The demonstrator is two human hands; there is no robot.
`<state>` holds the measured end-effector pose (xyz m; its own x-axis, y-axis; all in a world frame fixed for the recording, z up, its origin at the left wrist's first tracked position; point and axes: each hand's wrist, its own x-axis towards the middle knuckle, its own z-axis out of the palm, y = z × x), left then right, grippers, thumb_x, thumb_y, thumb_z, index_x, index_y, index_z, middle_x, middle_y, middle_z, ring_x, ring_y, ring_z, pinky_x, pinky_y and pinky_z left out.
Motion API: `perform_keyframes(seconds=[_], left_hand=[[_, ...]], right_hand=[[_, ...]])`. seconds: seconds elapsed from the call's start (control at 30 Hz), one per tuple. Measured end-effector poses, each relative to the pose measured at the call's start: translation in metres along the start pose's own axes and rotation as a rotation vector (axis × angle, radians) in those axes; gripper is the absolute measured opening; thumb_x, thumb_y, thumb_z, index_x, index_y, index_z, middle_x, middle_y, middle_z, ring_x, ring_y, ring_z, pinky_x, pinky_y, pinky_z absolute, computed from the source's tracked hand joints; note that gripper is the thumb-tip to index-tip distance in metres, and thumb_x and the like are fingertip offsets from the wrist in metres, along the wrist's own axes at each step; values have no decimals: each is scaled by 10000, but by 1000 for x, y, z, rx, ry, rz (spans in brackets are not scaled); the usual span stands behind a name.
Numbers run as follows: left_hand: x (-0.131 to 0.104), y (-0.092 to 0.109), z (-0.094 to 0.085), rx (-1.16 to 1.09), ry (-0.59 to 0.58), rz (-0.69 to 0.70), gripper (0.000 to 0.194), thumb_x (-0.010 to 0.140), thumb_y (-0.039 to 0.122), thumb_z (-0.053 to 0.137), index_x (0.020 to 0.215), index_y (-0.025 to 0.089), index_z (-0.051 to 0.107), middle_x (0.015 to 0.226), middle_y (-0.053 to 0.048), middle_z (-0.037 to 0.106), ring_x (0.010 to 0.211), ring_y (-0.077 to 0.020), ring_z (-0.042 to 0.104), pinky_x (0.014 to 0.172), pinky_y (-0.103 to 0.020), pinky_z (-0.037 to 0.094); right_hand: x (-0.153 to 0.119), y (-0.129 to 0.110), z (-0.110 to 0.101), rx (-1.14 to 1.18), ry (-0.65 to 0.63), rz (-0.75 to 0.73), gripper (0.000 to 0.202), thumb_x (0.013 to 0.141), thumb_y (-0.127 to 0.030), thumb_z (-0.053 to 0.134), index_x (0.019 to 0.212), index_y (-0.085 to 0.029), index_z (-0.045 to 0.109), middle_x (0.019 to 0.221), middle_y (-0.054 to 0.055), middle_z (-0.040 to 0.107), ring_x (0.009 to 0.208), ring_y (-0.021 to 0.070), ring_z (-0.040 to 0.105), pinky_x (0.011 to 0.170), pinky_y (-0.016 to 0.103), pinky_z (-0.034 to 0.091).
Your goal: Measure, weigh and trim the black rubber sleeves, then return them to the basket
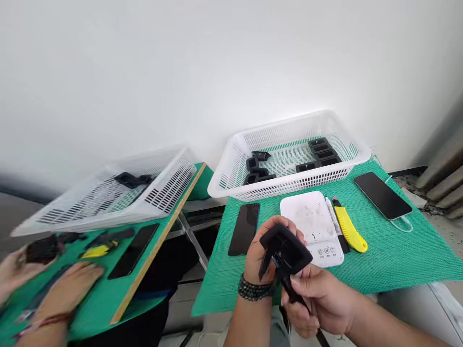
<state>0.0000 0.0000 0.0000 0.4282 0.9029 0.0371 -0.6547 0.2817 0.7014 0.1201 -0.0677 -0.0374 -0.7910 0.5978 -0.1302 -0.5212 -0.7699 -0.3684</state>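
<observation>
My left hand [258,255], with a dark bead bracelet at the wrist, is closed round a black hollow moulded part [294,253] with a rectangular rim. The part is tilted, its opening facing me. A thin black strip [265,264] hangs at its left side. My right hand [318,299] grips a slim black-handled tool [294,294], whose tip reaches the part's lower edge; a bit of metal glints there, but its exact kind is unclear. Just behind my hands lies a white digital scale [307,212] with dark crumbs on its plate.
A white basket [289,185] holding several black parts [325,152] stands behind. A yellow utility knife [349,226] and phones [383,195] [244,229] lie on the green mat [405,255]. At left, a co-worker's hands [68,289] work on another table beside a second basket [166,188].
</observation>
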Motion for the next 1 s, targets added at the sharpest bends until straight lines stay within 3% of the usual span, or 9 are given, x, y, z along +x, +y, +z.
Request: perform_keyframes(seconds=[0.1,0.2,0.33,0.43,0.53,0.8,1.0], left_hand=[[2,-2,2,-83,23,-36,225,787,362,821,917,186,768,777,-31,667,676,-163,638,611,-282,563],[3,-1,5,-94,96,-53,202,795,344,802,916,187,759,779,-31,639,664,-152,588,573,-266,530],[5,-3,6,-67,160,-40,237,735,335,842,889,178,753,781,-40,630,697,-162,576,619,-281,532],[6,-6,2,-75,174,-25,257,741,344,817,925,177,752,816,-49,636,702,-163,573,625,-286,531],[6,-7,-1,-78,197,-15,251,757,335,785,955,188,737,843,-49,637,705,-167,584,618,-287,537],[3,2,6,-44,257,-24,302,671,274,834,932,185,710,810,-32,613,697,-174,597,600,-291,564],[4,1,8,-60,254,-20,292,657,278,860,893,181,717,789,-28,617,673,-163,593,577,-270,555]], right_hand=[[2,8,-4,-89,94,-75,649,719,-779,786,621,-161,615,330,-89,426,254,45,268,311,200,210],[3,12,-5,-142,157,-116,716,756,-855,679,551,-181,550,297,-90,374,243,44,249,319,201,205],[1,7,-1,-84,113,-85,644,755,-794,742,680,-169,607,388,-79,461,290,53,316,341,199,262],[-3,0,2,8,22,-31,512,792,-648,804,816,-162,645,495,-67,526,346,61,367,363,200,302],[-6,-4,4,43,11,-33,422,782,-526,857,869,-166,654,560,-59,558,383,61,378,378,198,301],[-4,0,-2,-73,134,-84,621,779,-745,764,619,-173,582,373,-98,415,279,39,249,344,208,184],[-3,1,-1,-81,144,-80,626,752,-748,782,599,-174,584,351,-99,417,265,40,253,342,210,200]])
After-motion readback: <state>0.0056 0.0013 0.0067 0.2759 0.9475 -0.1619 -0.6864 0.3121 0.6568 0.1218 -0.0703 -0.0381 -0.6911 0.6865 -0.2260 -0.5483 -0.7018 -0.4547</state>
